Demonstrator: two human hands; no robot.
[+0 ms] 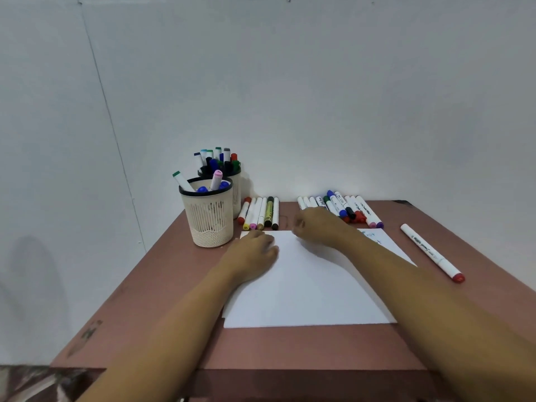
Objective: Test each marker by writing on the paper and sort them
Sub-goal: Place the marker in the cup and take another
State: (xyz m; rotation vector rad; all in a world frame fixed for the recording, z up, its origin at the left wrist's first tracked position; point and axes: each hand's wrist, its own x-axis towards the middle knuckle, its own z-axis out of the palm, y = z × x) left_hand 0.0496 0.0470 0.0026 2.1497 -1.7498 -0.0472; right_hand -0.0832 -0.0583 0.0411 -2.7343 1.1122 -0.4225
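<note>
A white sheet of paper [307,288] lies in the middle of the table, with faint scribbles at its far right corner. My left hand [253,252] rests on the paper's far left corner, fingers loosely bent. My right hand [317,227] hovers at the paper's far edge with fingers curled, covering the near ends of the leftmost markers in the right row of markers [345,208]. Whether it holds one is hidden. A left row of markers [259,213] lies beside the cups. One red-capped marker [432,252] lies alone at the right.
Two cream mesh cups stand at the far left: the near cup [209,219] holds a few markers, the rear cup [235,184] holds several. The brown table [304,346] ends against a white wall behind; its left edge runs close to the cups.
</note>
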